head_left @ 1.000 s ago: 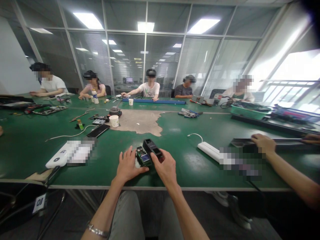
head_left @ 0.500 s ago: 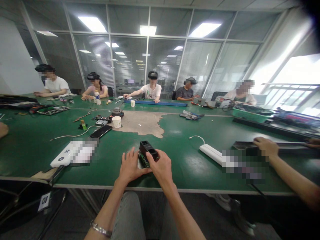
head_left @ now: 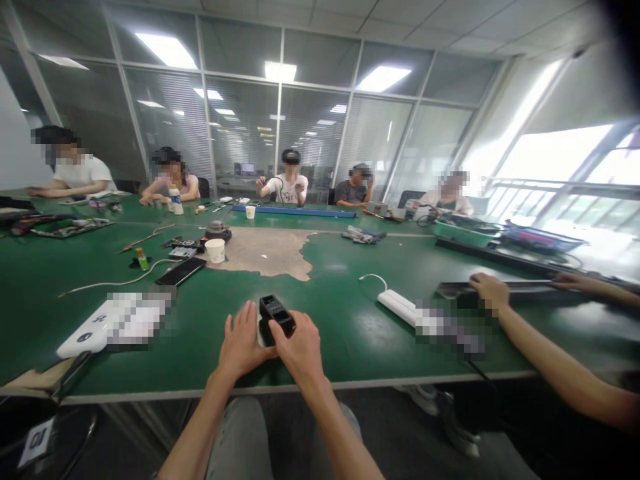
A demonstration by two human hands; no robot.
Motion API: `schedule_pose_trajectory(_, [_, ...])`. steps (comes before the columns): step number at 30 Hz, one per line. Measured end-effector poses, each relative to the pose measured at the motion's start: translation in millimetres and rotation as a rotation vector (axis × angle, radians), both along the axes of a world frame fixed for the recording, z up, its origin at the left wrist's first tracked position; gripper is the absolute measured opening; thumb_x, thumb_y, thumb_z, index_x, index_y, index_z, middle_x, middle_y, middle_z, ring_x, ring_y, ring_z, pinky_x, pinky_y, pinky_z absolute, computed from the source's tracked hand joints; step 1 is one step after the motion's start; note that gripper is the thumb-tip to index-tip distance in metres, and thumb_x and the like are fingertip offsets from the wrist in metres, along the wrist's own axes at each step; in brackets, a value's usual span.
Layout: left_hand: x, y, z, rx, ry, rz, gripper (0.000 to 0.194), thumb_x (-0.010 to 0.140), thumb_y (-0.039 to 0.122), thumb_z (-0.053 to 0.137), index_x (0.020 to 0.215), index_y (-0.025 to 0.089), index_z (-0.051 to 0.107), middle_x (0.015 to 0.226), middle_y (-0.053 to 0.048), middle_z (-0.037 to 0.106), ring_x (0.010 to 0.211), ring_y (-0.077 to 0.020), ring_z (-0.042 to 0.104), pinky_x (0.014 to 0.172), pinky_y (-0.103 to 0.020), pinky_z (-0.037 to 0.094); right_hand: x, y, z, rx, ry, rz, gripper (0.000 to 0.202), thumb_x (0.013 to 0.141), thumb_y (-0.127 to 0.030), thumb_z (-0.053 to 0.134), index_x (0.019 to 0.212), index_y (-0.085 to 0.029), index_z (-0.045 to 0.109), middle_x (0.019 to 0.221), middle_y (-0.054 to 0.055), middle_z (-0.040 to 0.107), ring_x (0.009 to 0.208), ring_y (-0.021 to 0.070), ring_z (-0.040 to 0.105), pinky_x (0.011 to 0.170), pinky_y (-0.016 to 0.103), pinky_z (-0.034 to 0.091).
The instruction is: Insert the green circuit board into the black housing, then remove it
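Observation:
A black rectangular electronic box (head_left: 277, 316) with recessed openings in its top stands at the near side of the green table. My right hand (head_left: 300, 343) grips the right side and near end of this box, thumb on top and fingers curled around it. My left hand (head_left: 243, 342) rests along the box's left side with its fingers stretched out. Its thumb reaches across to the near end, close to my right thumb. The underside of the box and what lies directly beneath it are hidden.
A white power bank (head_left: 87, 331) and a black phone (head_left: 181, 271) lie left. Paper cup (head_left: 215, 251) stands beyond. To the right are a white elongated device (head_left: 397, 310) and a co-worker's hand (head_left: 490, 291) on a dark metal strip. Several people sit opposite.
The box has been turned more level, so its green circuit board edge no longer shows. My view has swung right. The person opposite has raised both hands from the table.

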State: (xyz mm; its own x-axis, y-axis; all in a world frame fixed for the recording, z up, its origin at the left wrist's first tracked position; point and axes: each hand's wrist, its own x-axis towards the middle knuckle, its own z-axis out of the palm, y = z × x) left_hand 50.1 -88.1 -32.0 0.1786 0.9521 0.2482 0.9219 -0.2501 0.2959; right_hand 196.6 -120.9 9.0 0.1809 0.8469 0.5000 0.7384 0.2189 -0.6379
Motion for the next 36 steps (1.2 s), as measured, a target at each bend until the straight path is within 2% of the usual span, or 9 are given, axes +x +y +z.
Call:
schedule_pose_trajectory(8, [2, 2, -8.4, 0.05, 0.016, -0.009, 0.099, 0.074, 0.043, 0.055, 0.152, 0.011, 0.003, 0.158, -0.018, 0.021, 0.143, -0.0314, 0.025, 0.115, -0.052, 0.013, 1, -9, -16.3, -0.053, -0.007, -0.053, 0.024, 0.078, -0.035, 0.065, 0.095, -0.019, 0.063, 0.089, 0.008, 0.064, 0.085, 0.0237, 0.062, 0.077, 0.034, 0.048])
schedule_pose_trajectory(16, [0, 12, -24.9, 0.057, 0.095, 0.017, 0.085, 0.081, 0.038, 0.043, 0.152, 0.013, 0.005, 0.158, -0.014, 0.021, 0.143, -0.0288, 0.027, 0.116, -0.05, 0.012, -1, -14, -22.9, -0.075, -0.01, -0.102, 0.031, 0.069, -0.033, 0.072, 0.095, -0.02, 0.061, 0.093, 0.009, 0.064, 0.088, 0.0275, 0.063, 0.078, 0.039, 0.049])
schedule_pose_trajectory(22, [1, 12, -24.9, 0.035, 0.119, 0.033, 0.087, 0.079, 0.038, 0.043, 0.152, 0.012, 0.006, 0.157, -0.015, 0.024, 0.143, -0.0284, 0.027, 0.116, -0.049, 0.012, -2, -11, -25.3, -0.05, 0.013, -0.11, 0.029, 0.071, -0.033, 0.07, 0.094, -0.02, 0.061, 0.092, 0.008, 0.064, 0.089, 0.0278, 0.063, 0.079, 0.04, 0.05])
schedule_pose_trajectory(28, [-1, 14, -29.1, 0.035, 0.113, 0.031, 0.091, 0.077, 0.048, 0.041, 0.152, 0.007, 0.007, 0.157, -0.016, 0.025, 0.142, -0.03, 0.027, 0.116, -0.05, 0.012, -1, -8, -15.6, -0.02, 0.055, -0.09, 0.026, 0.07, -0.032, 0.071, 0.091, -0.021, 0.059, 0.092, 0.007, 0.063, 0.087, 0.0265, 0.061, 0.077, 0.039, 0.05])
schedule_pose_trajectory(36, [1, 14, -26.7, 0.024, 0.108, 0.024, 0.099, 0.073, 0.066, 0.042, 0.151, 0.009, 0.017, 0.157, -0.016, 0.025, 0.143, -0.0306, 0.028, 0.116, -0.05, 0.013, 9, -8, 13.8, 0.066, 0.145, -0.067, 0.025, 0.073, -0.032, 0.071, 0.093, -0.021, 0.061, 0.091, 0.005, 0.064, 0.086, 0.0229, 0.06, 0.078, 0.034, 0.048])
